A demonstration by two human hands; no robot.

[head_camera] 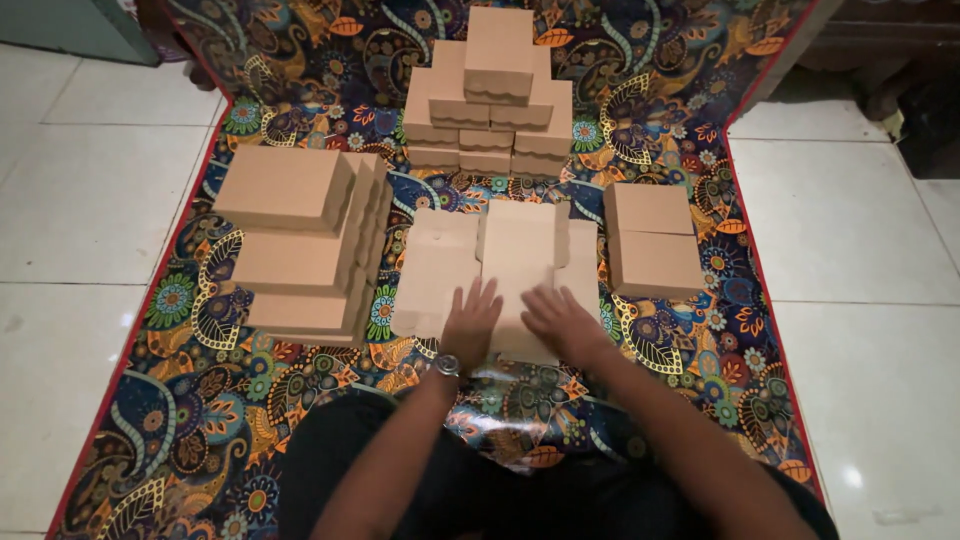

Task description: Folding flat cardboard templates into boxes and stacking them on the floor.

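Both hands lie flat at the lower centre of the frame on an unfolded, flat brown cardboard box blank, which rests on a patterned mat with a dark blue ground, orange and teal paisley and flower shapes and a red border. The left hand has its fingers spread and pressed palm-down on the lower left part of the blank; a wristwatch with a metal case sits on its wrist. The right hand is just beside it, also open and palm-down, fingers slightly fanned, touching the lower middle of the blank. Neither hand pinches anything.

At the left of the frame stands a stepped stack of flat brown cardboard sheets. At the upper centre is a pile of folded brown cardboard boxes. At the right of the blank lie two closed brown cardboard boxes, one touching the other. White floor tiles surround the mat.
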